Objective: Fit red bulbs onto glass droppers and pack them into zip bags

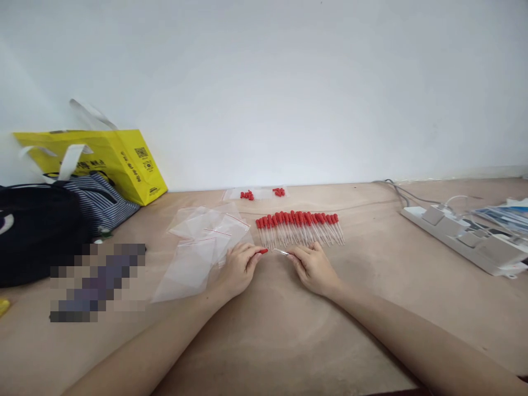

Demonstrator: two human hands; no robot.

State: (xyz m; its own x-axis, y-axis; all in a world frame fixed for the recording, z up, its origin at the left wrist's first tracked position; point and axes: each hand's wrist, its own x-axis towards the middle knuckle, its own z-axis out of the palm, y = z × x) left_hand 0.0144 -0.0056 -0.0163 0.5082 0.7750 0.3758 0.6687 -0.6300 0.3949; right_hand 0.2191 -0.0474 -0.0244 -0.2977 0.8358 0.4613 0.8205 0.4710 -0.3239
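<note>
Between thumb and fingers, my left hand pinches a red rubber bulb. My right hand is closed on a thin clear dropper tube, its end pointing left at the bulb with a small gap between them. Just beyond my hands lies a row of droppers, clear tubes with red bulbs at their far ends. Loose red bulbs lie in two small piles, a left pile and a right pile, on a clear bag near the wall.
Clear zip bags lie overlapped beside my left hand. A yellow bag, a striped pouch and a black bag stand at left. On the right are a white power strip with plugs and some papers. The wall bounds the table.
</note>
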